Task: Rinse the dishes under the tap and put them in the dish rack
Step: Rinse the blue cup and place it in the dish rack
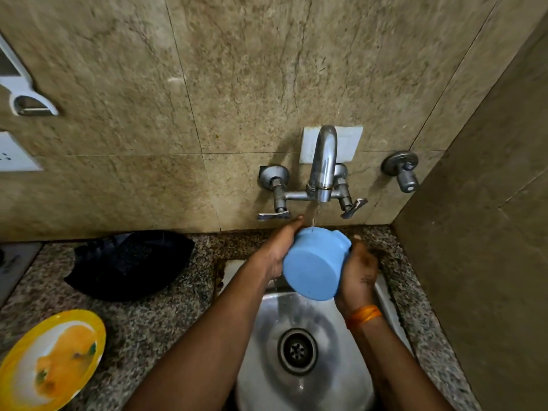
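Note:
A light blue cup is held tilted over the steel sink, its base facing me and its mouth turned toward the wall. My left hand grips its left side and my right hand grips its right side by the handle. A thin stream of water falls from the chrome tap onto the cup's upper edge and drips into the sink. A yellow plate with an orange picture lies on the counter at the lower left.
A black basket-like container sits on the speckled granite counter left of the sink. Two lever handles flank the tap, and a separate valve is on the wall to the right. A tiled side wall closes in the right.

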The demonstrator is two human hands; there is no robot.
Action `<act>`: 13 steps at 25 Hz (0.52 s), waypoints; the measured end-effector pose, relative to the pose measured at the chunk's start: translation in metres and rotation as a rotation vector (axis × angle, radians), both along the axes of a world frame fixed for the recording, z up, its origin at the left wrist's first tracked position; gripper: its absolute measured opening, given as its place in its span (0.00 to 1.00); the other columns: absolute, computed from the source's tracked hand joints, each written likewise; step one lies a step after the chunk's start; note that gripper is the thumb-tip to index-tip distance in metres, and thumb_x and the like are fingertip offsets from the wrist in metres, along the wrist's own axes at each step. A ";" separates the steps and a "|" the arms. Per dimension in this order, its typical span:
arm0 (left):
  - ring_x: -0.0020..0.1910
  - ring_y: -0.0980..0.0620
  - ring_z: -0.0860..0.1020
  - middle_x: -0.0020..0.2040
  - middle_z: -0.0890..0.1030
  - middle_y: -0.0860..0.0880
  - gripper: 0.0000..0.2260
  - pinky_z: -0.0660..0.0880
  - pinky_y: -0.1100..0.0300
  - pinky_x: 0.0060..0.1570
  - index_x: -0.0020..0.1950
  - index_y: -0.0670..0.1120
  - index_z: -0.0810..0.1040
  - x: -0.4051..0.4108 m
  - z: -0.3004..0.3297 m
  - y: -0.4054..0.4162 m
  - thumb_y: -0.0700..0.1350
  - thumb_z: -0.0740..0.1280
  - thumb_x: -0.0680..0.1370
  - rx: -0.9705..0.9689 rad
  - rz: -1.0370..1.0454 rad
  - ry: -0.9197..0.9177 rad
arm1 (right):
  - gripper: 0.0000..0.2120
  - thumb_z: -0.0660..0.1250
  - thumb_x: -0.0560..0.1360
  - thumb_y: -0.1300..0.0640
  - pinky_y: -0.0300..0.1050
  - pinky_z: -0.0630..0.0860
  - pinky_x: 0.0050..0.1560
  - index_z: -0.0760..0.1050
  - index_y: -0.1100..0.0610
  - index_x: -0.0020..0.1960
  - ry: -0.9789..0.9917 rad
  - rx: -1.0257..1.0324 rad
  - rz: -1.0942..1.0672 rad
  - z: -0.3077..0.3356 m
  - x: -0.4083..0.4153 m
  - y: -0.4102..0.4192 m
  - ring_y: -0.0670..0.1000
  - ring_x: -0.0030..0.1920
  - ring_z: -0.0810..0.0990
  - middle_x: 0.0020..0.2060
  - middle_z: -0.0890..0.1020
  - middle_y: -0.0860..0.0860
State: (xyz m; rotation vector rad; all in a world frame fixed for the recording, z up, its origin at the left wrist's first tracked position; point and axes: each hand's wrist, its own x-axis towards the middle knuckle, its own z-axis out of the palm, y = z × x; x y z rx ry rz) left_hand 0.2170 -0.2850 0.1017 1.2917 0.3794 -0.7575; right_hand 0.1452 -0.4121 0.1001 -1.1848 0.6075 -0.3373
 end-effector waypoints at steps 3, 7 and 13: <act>0.45 0.39 0.84 0.48 0.86 0.38 0.31 0.79 0.48 0.49 0.59 0.45 0.85 -0.012 -0.010 0.008 0.70 0.63 0.75 -0.033 0.047 -0.094 | 0.17 0.59 0.80 0.47 0.56 0.80 0.44 0.84 0.54 0.51 0.112 0.265 0.189 -0.004 0.009 -0.008 0.63 0.44 0.84 0.48 0.86 0.60; 0.47 0.42 0.82 0.47 0.85 0.42 0.20 0.77 0.50 0.50 0.56 0.44 0.85 -0.032 -0.019 0.020 0.57 0.61 0.80 -0.152 0.117 -0.099 | 0.19 0.61 0.76 0.47 0.56 0.83 0.44 0.87 0.57 0.48 0.245 0.447 0.445 -0.004 0.019 -0.025 0.62 0.43 0.86 0.47 0.86 0.59; 0.47 0.46 0.85 0.54 0.86 0.42 0.13 0.82 0.54 0.41 0.61 0.44 0.83 -0.070 -0.031 0.029 0.45 0.62 0.83 -0.242 0.327 -0.120 | 0.20 0.60 0.82 0.44 0.55 0.77 0.57 0.78 0.61 0.50 0.369 -0.374 0.317 -0.017 0.030 -0.001 0.61 0.54 0.82 0.51 0.83 0.60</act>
